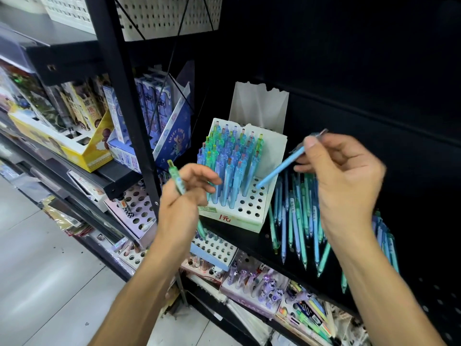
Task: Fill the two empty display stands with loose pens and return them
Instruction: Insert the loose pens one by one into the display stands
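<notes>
I am standing at a black metal shelf (249, 242) in a shop aisle, pale floor tiles (50, 270) to my left and more stationery boxes on the neighbouring racks. On the shelf sits a white display stand (252, 203) with rows of round holes, its left and back rows already packed with upright blue and green pens, the front right holes bare. Just to its right a heap of loose pens (299, 221) lies on the shelf, partly hidden behind my right hand (344, 178). That hand pinches a light blue pen (279, 171) between thumb and fingers, its lower tip at one of the stand's holes; motion blur smears the top end. My left hand (184, 193) curls round a green pen (177, 179), whose lower part is covered by my wrist. A second perforated stand (219, 250) shows on the shelf below, cut off by my left forearm.
</notes>
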{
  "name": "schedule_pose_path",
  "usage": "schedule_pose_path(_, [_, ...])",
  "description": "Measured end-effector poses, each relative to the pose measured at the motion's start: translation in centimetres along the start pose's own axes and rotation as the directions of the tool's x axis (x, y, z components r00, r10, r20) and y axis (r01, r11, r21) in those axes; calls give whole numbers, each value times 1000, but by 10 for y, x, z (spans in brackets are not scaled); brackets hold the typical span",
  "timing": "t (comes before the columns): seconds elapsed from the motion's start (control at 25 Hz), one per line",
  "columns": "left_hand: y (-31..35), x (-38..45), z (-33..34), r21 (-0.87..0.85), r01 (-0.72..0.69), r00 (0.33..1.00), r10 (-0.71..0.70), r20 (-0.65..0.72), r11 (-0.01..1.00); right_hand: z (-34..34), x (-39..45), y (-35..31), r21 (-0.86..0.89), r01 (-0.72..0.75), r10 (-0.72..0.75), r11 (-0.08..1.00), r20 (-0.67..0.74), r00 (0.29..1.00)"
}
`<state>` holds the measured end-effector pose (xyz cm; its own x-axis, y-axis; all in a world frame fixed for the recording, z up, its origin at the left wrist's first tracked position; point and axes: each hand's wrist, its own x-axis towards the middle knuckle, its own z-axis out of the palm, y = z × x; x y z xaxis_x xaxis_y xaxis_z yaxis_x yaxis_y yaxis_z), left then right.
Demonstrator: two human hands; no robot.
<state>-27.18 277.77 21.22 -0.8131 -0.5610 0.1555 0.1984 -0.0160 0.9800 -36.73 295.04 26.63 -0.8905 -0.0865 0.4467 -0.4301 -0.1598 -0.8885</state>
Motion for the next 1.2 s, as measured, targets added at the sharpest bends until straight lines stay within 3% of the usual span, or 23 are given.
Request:
schedule_pose_path(0.12, [-2,3,1,-17,-12,998,11,-61,1000,10,-10,21,-230,-13,36,973,94,995])
schedule_pose_path(0.28, [-6,1,2,-15,2,999,-3,-41,1000,20,-20,40,-334,21,37,942,164,986])
schedule_pose_path(0.44, [-7,2,0,-33,-11,1000,11,-4,999,28,-11,41,-557,147,81,817,364,928])
schedule_pose_path(0.56, [-6,-3,5,-3,-6,998,6,66,1000,27,-7,29,-644,199,28,738,323,946])
schedule_pose_path(0.64, [-5,-6,11,17,-10,988,7,156,1000,23,-16,17,-568,265,-133,779,263,956])
schedule_pose_path(0.72, [-3,-11,20,41,-25,970,14,245,999,25,-28,5,-354,305,-180,884,346,921])
schedule_pose_path(0.84, [-6,-14,33,102,-102,937,61,345,990,29,-39,6,-299,262,-92,918,482,871])
schedule_pose_path(0.96, [-8,-13,36,156,-137,920,67,386,978,23,-38,7,-258,137,-19,956,412,911])
schedule_pose_path(1.04, [-8,-14,29,265,-191,940,98,328,945,13,-34,3,-173,91,-40,981,278,960])
schedule_pose_path(1.12, [-9,-14,15,403,-290,957,259,132,868,2,-24,-3,-75,80,-71,994,107,992])
schedule_pose_path(1.2, [-10,-8,3,552,-413,874,485,17,724,-5,-17,-1,-79,93,-92,992,25,995])
